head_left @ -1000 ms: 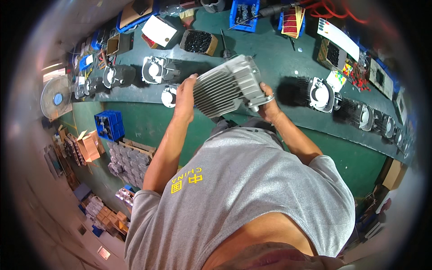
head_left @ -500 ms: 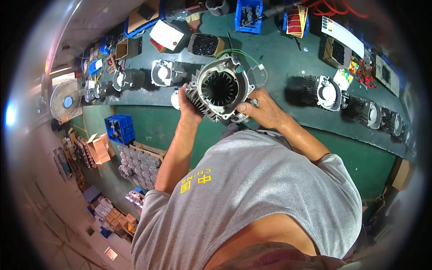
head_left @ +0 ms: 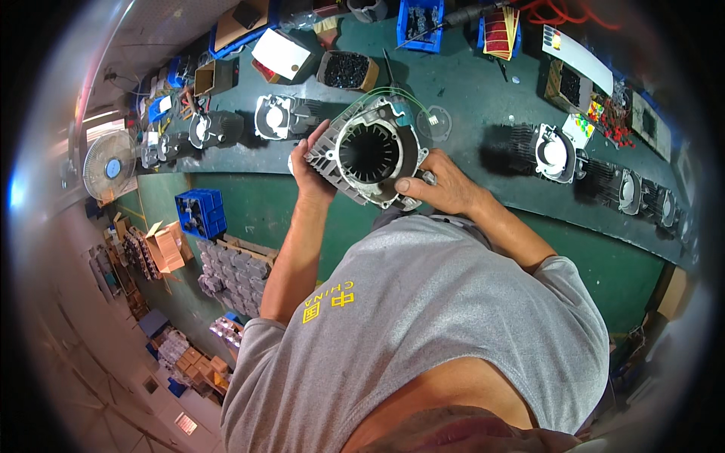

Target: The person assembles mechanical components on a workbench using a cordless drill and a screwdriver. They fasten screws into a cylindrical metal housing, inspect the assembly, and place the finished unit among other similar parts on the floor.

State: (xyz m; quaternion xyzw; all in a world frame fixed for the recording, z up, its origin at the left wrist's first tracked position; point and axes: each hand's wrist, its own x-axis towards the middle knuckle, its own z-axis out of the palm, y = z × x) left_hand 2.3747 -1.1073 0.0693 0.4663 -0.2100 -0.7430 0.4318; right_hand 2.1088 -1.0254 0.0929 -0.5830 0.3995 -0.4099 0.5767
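I hold a finned grey metal motor housing [head_left: 411, 143] between both hands at the near edge of the bench, its round dark bore facing up. My left hand [head_left: 313, 172] presses against the finned left side, with some fingers hidden under it. On the right, my right hand [head_left: 447, 185] grips the lower right rim, thumb on top. Green wires [head_left: 404, 93] loop from the far side of the housing and end in a small white connector [head_left: 433, 119]. Behind that connector lies a thin round flange-shaped piece [head_left: 444, 130].
Similar housings stand on the green bench at left [head_left: 278, 118] and right [head_left: 553, 153]. Beyond my hands are a box of black screws [head_left: 348, 69], a screwdriver [head_left: 390, 68], a brush [head_left: 326, 32] and a blue bin [head_left: 420, 26]. A fan [head_left: 112, 167] stands far left.
The housing has turned and tilted slightly in my hands, so its bore faces me more squarely. My left hand has shifted a little left, while my right hand keeps nearly the same grip.
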